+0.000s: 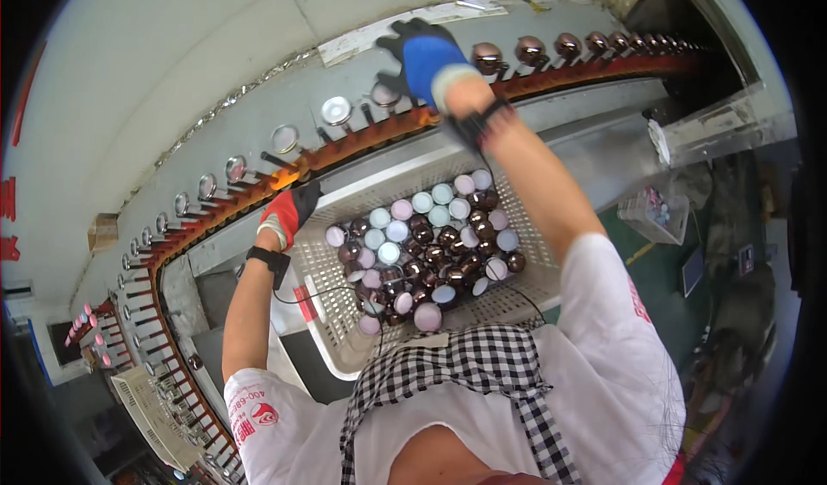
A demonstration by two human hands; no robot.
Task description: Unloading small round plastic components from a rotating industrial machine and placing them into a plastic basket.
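My right hand point(426, 59), in a blue and black glove, reaches over the spindle line at the far side. Its fingers are spread, with a pinkish round cap point(385, 95) on a spindle beside the thumb. My left hand point(291, 211), in a red and black glove, is by the far left corner of the basket, close to the line. Its fingers are drawn together, and what they hold, if anything, is hidden. Between my arms, a pale perforated plastic basket point(332, 351) holds many shiny brown round caps point(448, 235) with pink, white or pale blue faces.
A curved conveyor point(357, 138) with upright spindles runs along the far side and down the left. Silver-faced caps point(337, 110) sit on its middle and left, brown ones point(531, 51) on the right. Another basket point(655, 218) stands on the green floor at right. A cable crosses the basket.
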